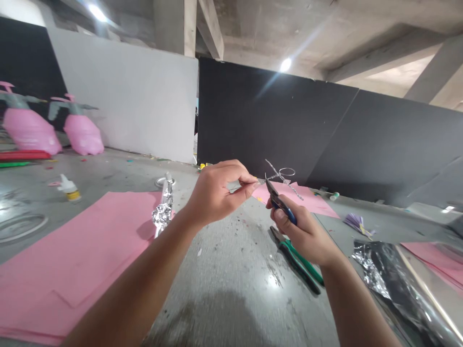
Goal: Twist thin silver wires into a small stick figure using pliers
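Speckled concrete floor (235, 270) under pink paper sheets (65, 265), green-handled pliers (298, 260) and crumpled aluminium foil (387, 274)

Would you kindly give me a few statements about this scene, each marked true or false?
The right hand holds blue-handled pliers. True.
The left hand holds the green-handled pliers. False: those lie on the work surface below the right hand, and the left hand pinches a twisted wire shape with a ring at one end.
Pink sheets lie to the left of the left hand. True.
Two pink pump sprayers stand to the right of the hands. False: they are far to the left.
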### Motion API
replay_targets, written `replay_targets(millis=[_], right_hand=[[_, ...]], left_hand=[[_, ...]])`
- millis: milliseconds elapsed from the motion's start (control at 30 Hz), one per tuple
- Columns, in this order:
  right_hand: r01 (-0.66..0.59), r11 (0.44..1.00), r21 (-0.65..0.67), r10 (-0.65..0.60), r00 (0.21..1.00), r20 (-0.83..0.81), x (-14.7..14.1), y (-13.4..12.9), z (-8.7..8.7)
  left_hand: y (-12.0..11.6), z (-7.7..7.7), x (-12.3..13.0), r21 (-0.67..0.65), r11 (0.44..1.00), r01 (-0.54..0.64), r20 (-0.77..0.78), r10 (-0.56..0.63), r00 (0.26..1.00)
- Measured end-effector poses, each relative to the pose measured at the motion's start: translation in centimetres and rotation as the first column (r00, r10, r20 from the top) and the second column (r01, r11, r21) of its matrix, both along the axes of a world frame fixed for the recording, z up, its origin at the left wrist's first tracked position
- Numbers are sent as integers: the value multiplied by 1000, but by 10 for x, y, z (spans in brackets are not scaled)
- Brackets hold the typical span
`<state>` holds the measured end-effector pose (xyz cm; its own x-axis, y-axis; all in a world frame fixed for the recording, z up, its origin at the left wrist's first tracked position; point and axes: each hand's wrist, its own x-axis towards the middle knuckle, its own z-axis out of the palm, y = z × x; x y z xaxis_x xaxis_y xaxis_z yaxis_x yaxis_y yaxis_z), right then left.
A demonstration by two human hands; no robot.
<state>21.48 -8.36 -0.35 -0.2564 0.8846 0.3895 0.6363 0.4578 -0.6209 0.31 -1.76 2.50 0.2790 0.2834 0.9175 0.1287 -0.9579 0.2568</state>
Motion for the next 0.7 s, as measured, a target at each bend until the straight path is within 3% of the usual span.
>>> replay_targets(millis=[167,400,567,700], right_hand=[[35,999,8,-35,999,41,0,0,2],[69,996,50,-73,994,84,-3,2,-1],[75,996,38,-75,997,14,-10,5,-6],[102,993,61,-100,994,-37,-20,8,-14]], left_hand=[[0,-2,5,81,995,-61,30,59,998],[0,0,6,-6,996,-86,-37,85,996],[-1,-1,7,40,981,-189,-42,191,981],[-5,-1,9,-21,975,-222,-1,222,975]])
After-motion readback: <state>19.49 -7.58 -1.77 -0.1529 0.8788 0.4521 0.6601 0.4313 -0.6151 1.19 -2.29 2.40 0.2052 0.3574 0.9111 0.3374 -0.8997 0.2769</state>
